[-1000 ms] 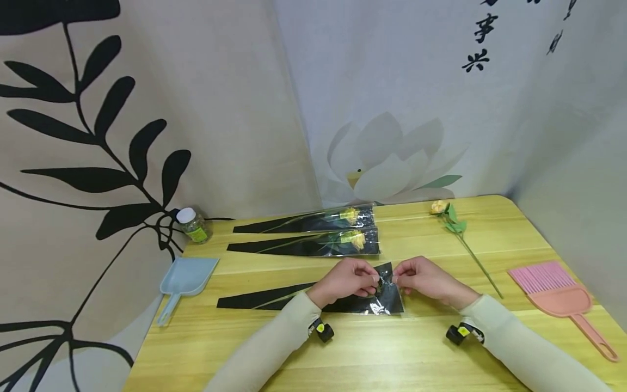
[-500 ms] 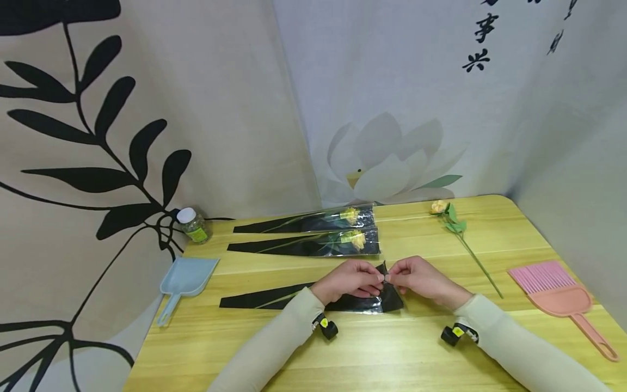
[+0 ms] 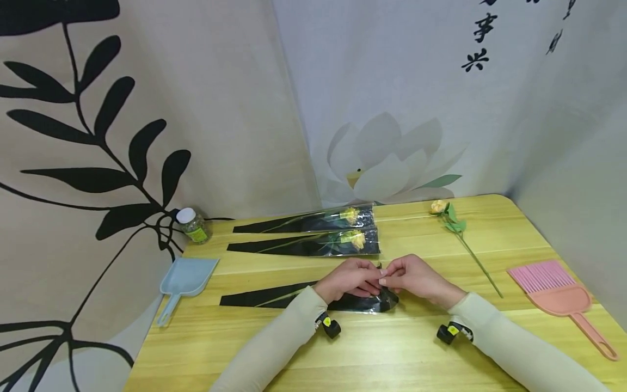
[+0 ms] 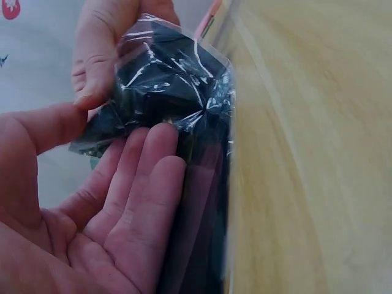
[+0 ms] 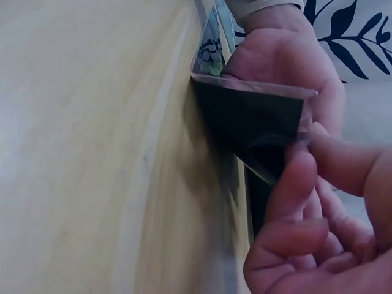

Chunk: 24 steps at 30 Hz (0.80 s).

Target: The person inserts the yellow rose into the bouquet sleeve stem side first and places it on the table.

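In the head view a long, tapered black-and-clear plastic flower sleeve (image 3: 352, 305) lies on the table, with a green stem (image 3: 281, 298) inside its narrow part. My left hand (image 3: 349, 281) pinches the upper edge near the wide end. Beside it my right hand (image 3: 415, 280) pinches the wide end's corner, and the fingertips of both hands meet. The left wrist view shows the crinkled clear film (image 4: 177, 86) bent over, my left fingers (image 4: 156, 177) stretched along it. Seen from the right wrist, the folded black flap (image 5: 251, 116) reaches my right thumb and forefinger. Any flower head is hidden.
Two sleeved yellow flowers (image 3: 354, 239) lie behind the hands. A loose rose (image 3: 438, 207) is at the back right. A pink brush and dustpan (image 3: 560, 296) lie at the right, a blue dustpan (image 3: 188, 276) at the left, near a white-lidded jar (image 3: 196, 228).
My right hand has moved left until its fingertips meet those of the left hand. The wide end of the sleeve, flat before, has been folded over toward the left.
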{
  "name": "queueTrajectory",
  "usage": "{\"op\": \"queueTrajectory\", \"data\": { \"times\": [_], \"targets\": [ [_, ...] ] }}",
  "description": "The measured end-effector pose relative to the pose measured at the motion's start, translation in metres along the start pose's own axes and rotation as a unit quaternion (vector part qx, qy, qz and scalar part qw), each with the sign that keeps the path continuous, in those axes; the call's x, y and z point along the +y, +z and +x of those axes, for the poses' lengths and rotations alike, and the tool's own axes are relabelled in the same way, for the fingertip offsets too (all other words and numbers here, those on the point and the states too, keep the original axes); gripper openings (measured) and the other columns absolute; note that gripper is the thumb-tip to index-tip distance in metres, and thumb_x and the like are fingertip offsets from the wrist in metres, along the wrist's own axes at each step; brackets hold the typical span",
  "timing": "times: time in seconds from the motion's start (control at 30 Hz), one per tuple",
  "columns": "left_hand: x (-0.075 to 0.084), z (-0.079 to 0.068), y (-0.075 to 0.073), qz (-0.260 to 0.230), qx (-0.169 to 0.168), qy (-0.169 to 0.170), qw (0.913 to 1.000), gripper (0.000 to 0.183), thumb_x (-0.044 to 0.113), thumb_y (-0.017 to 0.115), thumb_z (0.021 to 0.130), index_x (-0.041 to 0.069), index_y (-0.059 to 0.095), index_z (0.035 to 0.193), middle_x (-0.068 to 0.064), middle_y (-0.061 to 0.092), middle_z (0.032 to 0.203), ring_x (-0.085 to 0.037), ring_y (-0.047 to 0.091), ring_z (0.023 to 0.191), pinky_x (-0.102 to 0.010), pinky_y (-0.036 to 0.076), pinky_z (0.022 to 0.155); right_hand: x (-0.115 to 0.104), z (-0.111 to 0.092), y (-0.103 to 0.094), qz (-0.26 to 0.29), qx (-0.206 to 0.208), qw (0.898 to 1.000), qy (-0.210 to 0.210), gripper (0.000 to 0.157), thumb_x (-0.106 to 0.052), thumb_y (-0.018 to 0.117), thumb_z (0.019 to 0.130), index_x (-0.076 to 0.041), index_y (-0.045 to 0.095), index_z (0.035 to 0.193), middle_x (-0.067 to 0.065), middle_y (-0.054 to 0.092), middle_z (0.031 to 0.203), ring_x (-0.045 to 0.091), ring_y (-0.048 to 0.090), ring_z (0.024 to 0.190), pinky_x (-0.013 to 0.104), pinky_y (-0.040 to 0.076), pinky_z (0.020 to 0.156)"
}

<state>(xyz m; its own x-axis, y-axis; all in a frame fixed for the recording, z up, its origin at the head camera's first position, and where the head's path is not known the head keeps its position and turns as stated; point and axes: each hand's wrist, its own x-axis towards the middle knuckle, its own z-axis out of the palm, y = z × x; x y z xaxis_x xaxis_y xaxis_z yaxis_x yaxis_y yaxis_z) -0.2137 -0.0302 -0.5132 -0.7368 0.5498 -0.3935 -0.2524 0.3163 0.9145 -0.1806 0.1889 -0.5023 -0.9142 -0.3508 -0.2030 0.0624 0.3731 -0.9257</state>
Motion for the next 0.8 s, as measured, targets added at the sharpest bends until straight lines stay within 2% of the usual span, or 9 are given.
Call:
{"op": "queueTrajectory", "data": {
  "times": [0.13,0.37,0.6,0.8],
  "targets": [
    [-0.001,0.001,0.001,-0.004,0.005,0.001,1.0000,0.017,0.029,0.071,0.099,0.015,0.078,0.106,-0.004,0.079,0.096,-0.016,0.077,0.082,-0.031,0.066,0.072,0.003,-0.002,-0.006,0.003,0.003,1.000,0.004,0.021,-0.019,0.077,0.098,0.001,0.077,0.105,0.004,0.077,0.083,0.015,0.066,0.070,0.027,0.055,0.061],
    [0.000,0.001,0.003,0.005,0.023,-0.003,0.9997,0.014,0.023,0.078,0.094,0.015,0.080,0.106,-0.004,0.080,0.094,-0.015,0.077,0.080,-0.033,0.067,0.073,0.007,-0.005,-0.016,0.007,-0.007,1.000,0.019,0.020,-0.016,0.075,0.099,0.004,0.068,0.102,0.004,0.071,0.074,0.018,0.067,0.064,0.028,0.054,0.057],
    [0.004,-0.002,0.011,0.029,0.058,-0.007,0.9979,0.012,0.021,0.083,0.092,0.015,0.084,0.103,-0.002,0.081,0.090,-0.014,0.077,0.078,-0.031,0.066,0.070,0.009,-0.007,-0.020,-0.006,-0.012,0.999,0.030,0.021,-0.015,0.074,0.099,0.003,0.065,0.105,0.009,0.073,0.079,0.019,0.067,0.061,0.032,0.057,0.055],
    [0.004,0.001,0.015,0.051,0.075,0.001,0.9959,0.008,0.020,0.084,0.092,0.014,0.084,0.097,-0.002,0.079,0.085,-0.013,0.075,0.072,-0.029,0.065,0.065,0.011,-0.007,-0.026,-0.017,-0.004,0.999,0.028,0.020,-0.015,0.074,0.099,0.003,0.067,0.107,0.010,0.073,0.085,0.020,0.066,0.066,0.031,0.058,0.058]
  ]
}}
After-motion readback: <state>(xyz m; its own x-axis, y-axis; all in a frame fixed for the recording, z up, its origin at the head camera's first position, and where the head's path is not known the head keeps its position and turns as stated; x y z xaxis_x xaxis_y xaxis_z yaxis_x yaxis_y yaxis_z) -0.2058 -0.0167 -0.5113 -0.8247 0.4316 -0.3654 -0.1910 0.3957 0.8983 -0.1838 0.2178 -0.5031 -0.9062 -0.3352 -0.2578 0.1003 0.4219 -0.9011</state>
